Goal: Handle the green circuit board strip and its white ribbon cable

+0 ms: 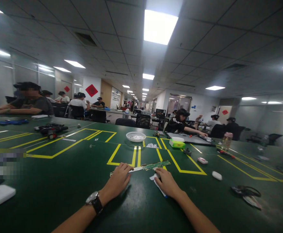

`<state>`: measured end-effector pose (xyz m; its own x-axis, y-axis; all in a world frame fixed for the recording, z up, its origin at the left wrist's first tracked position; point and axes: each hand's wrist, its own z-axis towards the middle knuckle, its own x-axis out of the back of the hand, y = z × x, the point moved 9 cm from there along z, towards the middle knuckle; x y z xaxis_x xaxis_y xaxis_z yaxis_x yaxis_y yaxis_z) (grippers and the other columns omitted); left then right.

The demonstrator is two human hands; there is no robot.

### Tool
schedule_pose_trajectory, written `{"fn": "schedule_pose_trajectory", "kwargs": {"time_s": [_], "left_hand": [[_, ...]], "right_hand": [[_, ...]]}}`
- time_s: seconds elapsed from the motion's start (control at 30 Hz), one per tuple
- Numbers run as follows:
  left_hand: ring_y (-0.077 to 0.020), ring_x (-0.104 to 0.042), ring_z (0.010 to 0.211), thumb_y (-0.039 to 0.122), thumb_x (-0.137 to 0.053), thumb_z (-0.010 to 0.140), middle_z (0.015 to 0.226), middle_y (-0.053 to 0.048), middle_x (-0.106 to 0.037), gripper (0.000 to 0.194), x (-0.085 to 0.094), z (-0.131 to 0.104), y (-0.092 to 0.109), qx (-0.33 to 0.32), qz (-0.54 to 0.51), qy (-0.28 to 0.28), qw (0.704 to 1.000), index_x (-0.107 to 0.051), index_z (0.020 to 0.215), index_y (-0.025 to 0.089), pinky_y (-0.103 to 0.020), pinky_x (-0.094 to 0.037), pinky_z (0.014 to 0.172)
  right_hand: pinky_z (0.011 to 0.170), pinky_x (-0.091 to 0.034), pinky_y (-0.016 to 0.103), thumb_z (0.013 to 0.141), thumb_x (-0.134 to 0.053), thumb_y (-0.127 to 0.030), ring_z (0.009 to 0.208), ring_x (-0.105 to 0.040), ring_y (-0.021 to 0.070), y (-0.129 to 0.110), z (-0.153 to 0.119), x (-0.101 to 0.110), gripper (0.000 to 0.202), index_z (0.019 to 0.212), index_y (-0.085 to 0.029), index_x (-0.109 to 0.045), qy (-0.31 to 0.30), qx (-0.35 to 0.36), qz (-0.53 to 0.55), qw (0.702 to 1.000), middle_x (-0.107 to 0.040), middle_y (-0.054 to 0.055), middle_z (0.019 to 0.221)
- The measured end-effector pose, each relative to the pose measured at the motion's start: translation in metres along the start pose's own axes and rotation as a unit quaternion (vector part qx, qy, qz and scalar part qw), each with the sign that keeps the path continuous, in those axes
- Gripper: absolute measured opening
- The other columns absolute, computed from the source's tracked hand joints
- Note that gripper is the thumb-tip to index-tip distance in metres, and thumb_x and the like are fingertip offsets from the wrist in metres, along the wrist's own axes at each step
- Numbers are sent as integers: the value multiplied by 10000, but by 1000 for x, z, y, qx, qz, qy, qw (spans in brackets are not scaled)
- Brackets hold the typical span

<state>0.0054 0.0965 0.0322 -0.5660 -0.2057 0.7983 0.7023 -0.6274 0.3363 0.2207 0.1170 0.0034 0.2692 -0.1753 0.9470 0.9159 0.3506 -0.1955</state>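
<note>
A long, narrow circuit board lies on the green table in front of me, green on its right part and whitish toward the middle. My left hand, with a watch on the wrist, is closed over the board's left part, and a small end sticks out past the fingers. My right hand is closed on a white, sheet-like piece with a blue edge. Its fingertips come up against the near side of the board. The palm hides most of the white piece.
Beyond the board stand a white round basket and a green tissue pack. To the right lie a white mouse, a cable bundle and a bottle. A power drill lies far left. Co-workers sit around.
</note>
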Motion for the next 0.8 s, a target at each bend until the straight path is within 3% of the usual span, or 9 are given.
{"fn": "schedule_pose_trajectory", "kwargs": {"time_s": [0.13, 0.23, 0.33, 0.5, 0.6, 0.7, 0.8], "left_hand": [[-243, -468, 1055, 215, -390, 911, 1097, -82, -581, 292, 1, 0, 0, 8, 11, 0, 1000, -597, 1117, 204, -394, -385, 903], [-241, -472, 1062, 229, -390, 911, 1111, -84, -581, 301, 0, 0, -3, 19, 19, -3, 1000, -593, 1132, 206, -393, -386, 905], [-243, -458, 1131, 249, -395, 912, 1199, -91, -559, 334, -7, -2, -10, 27, 27, -22, 999, -566, 1197, 216, -396, -381, 927], [-264, -350, 1300, 312, -389, 929, 1416, -76, -434, 424, -25, -8, -22, 31, 53, -77, 995, -445, 1348, 275, -456, -332, 996], [-273, -386, 1278, 351, -355, 946, 1410, -69, -451, 406, -28, -9, -22, 24, 67, -101, 992, -456, 1335, 297, -471, -343, 975], [-272, -498, 1146, 378, -357, 943, 1248, -102, -573, 357, -20, -6, -17, 26, 94, -95, 991, -578, 1194, 252, -428, -389, 903], [-255, -583, 941, 395, -342, 944, 960, -118, -649, 383, -8, -4, -14, 48, 131, -81, 987, -664, 935, 189, -373, -415, 808]], "right_hand": [[1062, -273, 391, 888, -438, -348, 1221, -475, 236, 9, 1, 6, 413, 1238, -182, -582, 3, -19, -13, 1000, -566, 105, 1287], [1040, -305, 410, 888, -428, -341, 1202, -492, 253, 31, 0, 11, 414, 1229, -169, -587, 15, -74, -28, 997, -558, 117, 1289], [1020, -343, 388, 892, -416, -338, 1205, -491, 256, 37, -1, 10, 431, 1244, -149, -577, 18, -86, -22, 996, -545, 129, 1298], [1037, -340, 344, 888, -432, -331, 1215, -482, 240, 3, -1, 3, 437, 1260, -148, -570, -4, 10, 30, 999, -540, 122, 1308], [1057, -315, 334, 884, -454, -324, 1236, -463, 231, -21, -4, 3, 442, 1284, -165, -552, -21, 75, 63, 995, -529, 107, 1328], [1042, -325, 318, 887, -462, -314, 1217, -477, 221, -34, -7, 8, 400, 1247, -182, -577, -20, 106, 82, 991, -554, 93, 1299], [961, -385, 300, 898, -448, -301, 1084, -554, 207, -31, -7, 14, 286, 1075, -190, -644, 1, 82, 93, 992, -627, 80, 1138]]}}
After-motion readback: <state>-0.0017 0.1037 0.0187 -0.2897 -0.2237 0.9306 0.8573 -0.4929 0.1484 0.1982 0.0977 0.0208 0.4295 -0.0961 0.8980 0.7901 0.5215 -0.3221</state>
